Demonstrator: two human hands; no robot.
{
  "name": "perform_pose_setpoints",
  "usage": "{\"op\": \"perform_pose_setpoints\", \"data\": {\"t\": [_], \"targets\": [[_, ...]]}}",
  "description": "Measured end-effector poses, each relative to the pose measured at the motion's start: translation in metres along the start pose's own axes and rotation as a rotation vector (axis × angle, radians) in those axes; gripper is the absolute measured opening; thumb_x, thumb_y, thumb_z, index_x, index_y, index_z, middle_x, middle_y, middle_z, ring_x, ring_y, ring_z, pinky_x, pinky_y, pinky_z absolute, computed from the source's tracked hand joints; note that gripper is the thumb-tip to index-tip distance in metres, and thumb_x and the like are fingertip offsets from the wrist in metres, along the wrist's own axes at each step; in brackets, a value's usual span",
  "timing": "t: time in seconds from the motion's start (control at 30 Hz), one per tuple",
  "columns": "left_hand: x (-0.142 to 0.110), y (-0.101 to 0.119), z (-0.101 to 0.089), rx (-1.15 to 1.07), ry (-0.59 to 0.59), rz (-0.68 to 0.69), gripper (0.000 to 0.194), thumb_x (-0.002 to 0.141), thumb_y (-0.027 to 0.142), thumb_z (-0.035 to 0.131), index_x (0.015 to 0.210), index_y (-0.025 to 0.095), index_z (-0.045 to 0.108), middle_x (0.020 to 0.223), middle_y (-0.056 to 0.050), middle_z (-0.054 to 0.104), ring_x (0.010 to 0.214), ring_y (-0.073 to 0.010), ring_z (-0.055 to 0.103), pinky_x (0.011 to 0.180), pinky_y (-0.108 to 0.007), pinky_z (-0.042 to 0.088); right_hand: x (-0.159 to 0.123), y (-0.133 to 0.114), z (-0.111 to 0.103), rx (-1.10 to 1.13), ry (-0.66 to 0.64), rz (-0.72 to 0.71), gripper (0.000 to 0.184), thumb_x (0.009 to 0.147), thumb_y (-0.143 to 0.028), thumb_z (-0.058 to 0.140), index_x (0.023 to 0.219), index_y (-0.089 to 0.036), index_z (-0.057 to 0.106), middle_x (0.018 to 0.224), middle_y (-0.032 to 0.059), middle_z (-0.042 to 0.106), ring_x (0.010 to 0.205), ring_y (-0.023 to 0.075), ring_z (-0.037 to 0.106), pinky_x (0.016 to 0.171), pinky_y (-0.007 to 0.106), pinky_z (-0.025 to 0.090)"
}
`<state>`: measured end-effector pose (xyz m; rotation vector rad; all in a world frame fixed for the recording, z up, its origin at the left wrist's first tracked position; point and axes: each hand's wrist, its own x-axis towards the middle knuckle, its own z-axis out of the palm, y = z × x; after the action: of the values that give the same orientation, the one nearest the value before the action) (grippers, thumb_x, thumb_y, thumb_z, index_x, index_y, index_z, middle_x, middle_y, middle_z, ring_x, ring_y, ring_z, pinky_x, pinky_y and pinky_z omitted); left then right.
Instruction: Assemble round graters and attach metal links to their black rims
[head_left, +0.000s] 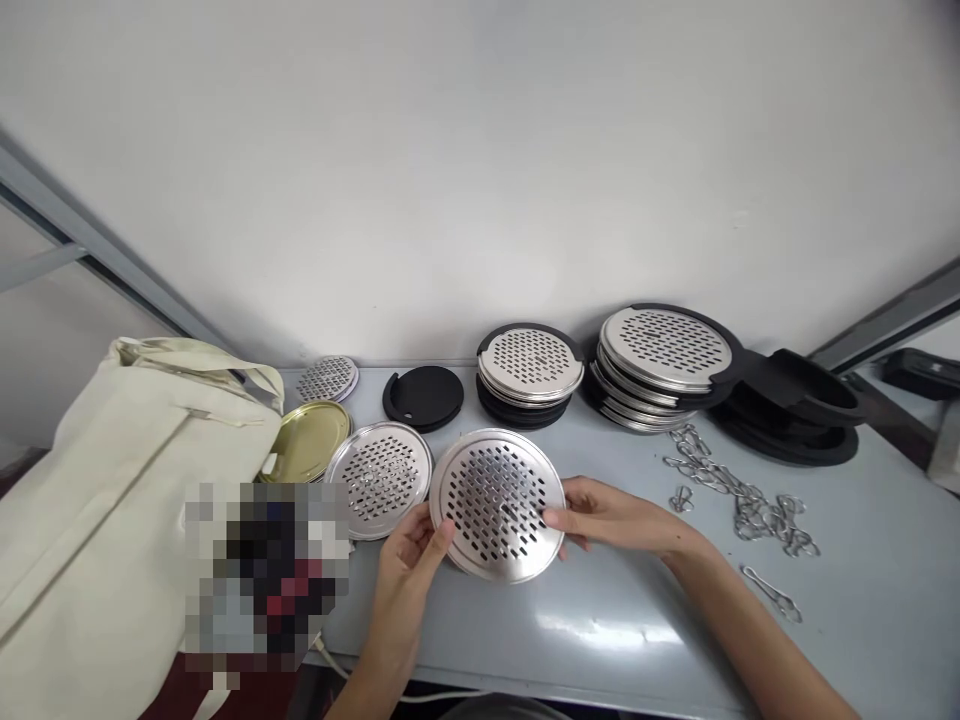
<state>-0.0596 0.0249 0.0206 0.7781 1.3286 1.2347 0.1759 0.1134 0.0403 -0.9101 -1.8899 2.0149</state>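
Between my two hands is a round metal grater plate (498, 505) with rows of slotted holes, lifted a little above the grey table. My left hand (409, 560) pinches its left rim, thumb on top. At the opposite rim my right hand (611, 515) grips it, also thumb on top. Another round grater plate (375, 482) lies flat just left of it. Behind stand a black round holder (425, 396) and a stack of grater plates (531, 362) with black holders.
A larger grater stack (664, 348) stands back right, beside black round holders (795, 440). Loose wire clips (750, 505) lie on the table (862, 600). At left are a cream bag (82, 490), gold-coloured round lids (309, 440) and a small grater (327, 378). A pixelated patch hides the lower left.
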Motion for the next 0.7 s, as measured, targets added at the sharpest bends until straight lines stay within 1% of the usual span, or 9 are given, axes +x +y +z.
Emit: {"op": "perform_pose_setpoints", "data": {"t": [0.03, 0.07, 0.17, 0.23, 0.3, 0.4, 0.5, 0.6, 0.7], "targets": [[0.001, -0.001, 0.0, -0.014, 0.017, 0.013, 0.044, 0.071, 0.042, 0.071, 0.103, 0.014, 0.062, 0.099, -0.011, 0.066, 0.095, -0.0226, 0.06, 0.083, -0.03, 0.048, 0.001, 0.0, 0.002, 0.012, -0.023, 0.003, 0.035, 0.086, -0.05, 0.052, 0.085, -0.016, 0.059, 0.072, 0.0016, 0.059, 0.062, 0.0117, 0.052, 0.053, 0.023, 0.037], [0.002, -0.002, -0.001, -0.019, 0.027, 0.024, 0.043, 0.071, 0.042, 0.07, 0.103, 0.014, 0.061, 0.1, -0.011, 0.066, 0.095, -0.0225, 0.06, 0.083, -0.03, 0.048, 0.002, 0.001, 0.004, 0.029, -0.012, 0.001, 0.034, 0.085, -0.049, 0.053, 0.082, -0.016, 0.058, 0.069, 0.0007, 0.058, 0.06, 0.0111, 0.052, 0.052, 0.022, 0.036], [0.002, -0.004, 0.0, -0.012, 0.023, 0.066, 0.04, 0.072, 0.041, 0.07, 0.1, 0.014, 0.06, 0.1, -0.011, 0.065, 0.092, -0.0212, 0.061, 0.082, -0.029, 0.049, 0.005, 0.003, 0.009, 0.085, 0.078, -0.019, 0.032, 0.083, -0.047, 0.057, 0.078, -0.016, 0.055, 0.064, -0.0021, 0.053, 0.055, 0.0087, 0.049, 0.051, 0.021, 0.033], [0.001, -0.004, 0.002, -0.017, -0.008, 0.089, 0.038, 0.073, 0.039, 0.069, 0.102, 0.016, 0.058, 0.103, -0.01, 0.064, 0.096, -0.0208, 0.06, 0.086, -0.03, 0.048, 0.006, 0.004, 0.01, 0.107, 0.098, -0.033, 0.032, 0.083, -0.048, 0.057, 0.079, -0.016, 0.055, 0.065, -0.0021, 0.052, 0.054, 0.008, 0.048, 0.05, 0.021, 0.032], [-0.002, -0.003, 0.004, -0.018, -0.045, 0.088, 0.041, 0.074, 0.037, 0.069, 0.109, 0.019, 0.056, 0.111, -0.009, 0.062, 0.105, -0.0213, 0.057, 0.092, -0.03, 0.046, 0.007, 0.004, 0.011, 0.115, 0.1, -0.046, 0.034, 0.084, -0.049, 0.056, 0.081, -0.016, 0.055, 0.068, -0.0013, 0.053, 0.055, 0.008, 0.048, 0.05, 0.021, 0.033], [-0.006, -0.001, 0.006, 0.002, -0.127, 0.026, 0.045, 0.076, 0.037, 0.067, 0.115, 0.018, 0.056, 0.116, -0.01, 0.06, 0.111, -0.0233, 0.055, 0.096, -0.033, 0.044, 0.007, 0.004, 0.012, 0.122, 0.109, -0.049, 0.036, 0.083, -0.052, 0.055, 0.08, -0.016, 0.055, 0.068, -0.001, 0.053, 0.056, 0.0086, 0.049, 0.051, 0.022, 0.033], [-0.008, 0.0, 0.005, 0.058, -0.163, -0.029, 0.037, 0.078, 0.038, 0.065, 0.105, 0.014, 0.062, 0.103, -0.01, 0.065, 0.098, -0.0223, 0.06, 0.091, -0.034, 0.046, 0.007, 0.002, 0.013, 0.099, 0.136, -0.047, 0.038, 0.082, -0.054, 0.055, 0.078, -0.016, 0.055, 0.067, -0.0014, 0.052, 0.056, 0.0095, 0.048, 0.052, 0.023, 0.035], [-0.011, 0.001, 0.004, 0.095, -0.17, -0.036, 0.034, 0.077, 0.04, 0.066, 0.096, 0.013, 0.065, 0.085, -0.008, 0.067, 0.085, -0.0211, 0.061, 0.082, -0.032, 0.049, 0.005, -0.003, 0.011, 0.019, 0.177, -0.055, 0.041, 0.083, -0.056, 0.052, 0.078, -0.015, 0.058, 0.069, 0.0002, 0.055, 0.061, 0.0113, 0.048, 0.056, 0.025, 0.037], [-0.015, 0.002, 0.008, 0.065, -0.194, -0.042, 0.038, 0.074, 0.042, 0.069, 0.097, 0.013, 0.066, 0.086, -0.009, 0.068, 0.086, -0.0224, 0.061, 0.083, -0.033, 0.049, 0.001, -0.011, 0.008, 0.0, 0.26, -0.058, 0.042, 0.084, -0.057, 0.048, 0.081, -0.017, 0.06, 0.074, 0.0015, 0.059, 0.066, 0.0137, 0.051, 0.06, 0.026, 0.04]]}}
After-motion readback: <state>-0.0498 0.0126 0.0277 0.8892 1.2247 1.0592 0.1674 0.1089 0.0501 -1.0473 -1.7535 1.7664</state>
